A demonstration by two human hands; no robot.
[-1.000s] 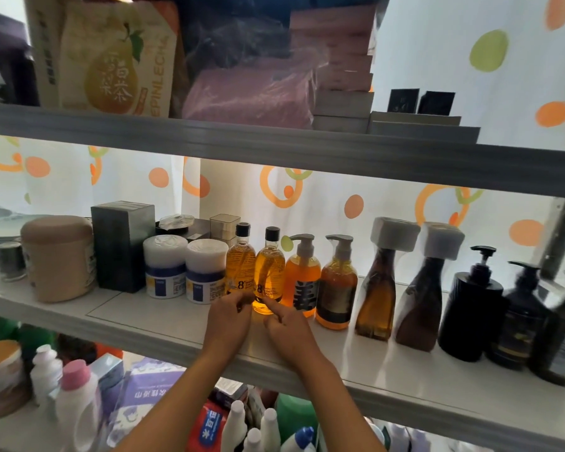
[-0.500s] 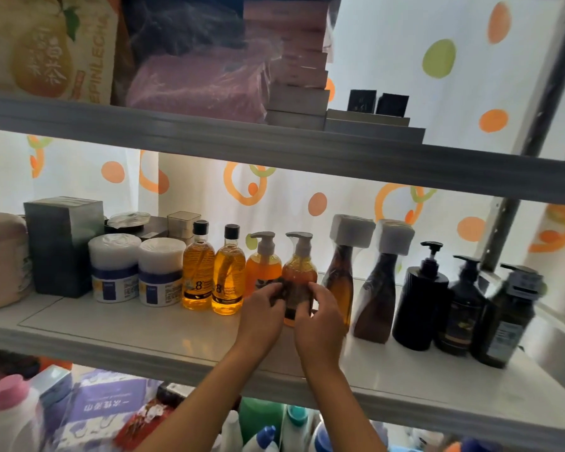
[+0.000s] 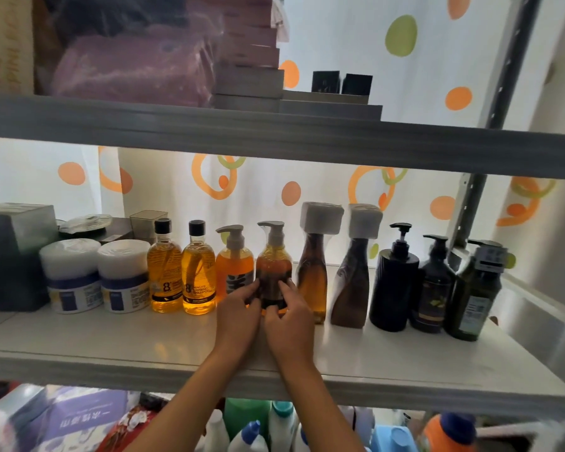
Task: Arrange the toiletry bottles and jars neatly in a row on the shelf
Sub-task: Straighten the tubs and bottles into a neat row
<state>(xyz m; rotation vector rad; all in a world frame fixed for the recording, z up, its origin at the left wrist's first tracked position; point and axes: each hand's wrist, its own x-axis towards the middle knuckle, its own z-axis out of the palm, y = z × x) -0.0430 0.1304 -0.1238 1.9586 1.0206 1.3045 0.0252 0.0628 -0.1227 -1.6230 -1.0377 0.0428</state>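
While bottles line the white shelf (image 3: 79,340), a dotted curtain (image 3: 356,44) hangs behind.

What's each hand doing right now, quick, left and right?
Left hand: fingers curled on the left side of the amber pump bottle with the dark label, holding it.
Right hand: gripping the same bottle from the right.

Left hand (image 3: 238,316) and right hand (image 3: 289,324) grip the amber pump bottle (image 3: 273,269) upright on the shelf (image 3: 111,340), between neighbouring bottles.
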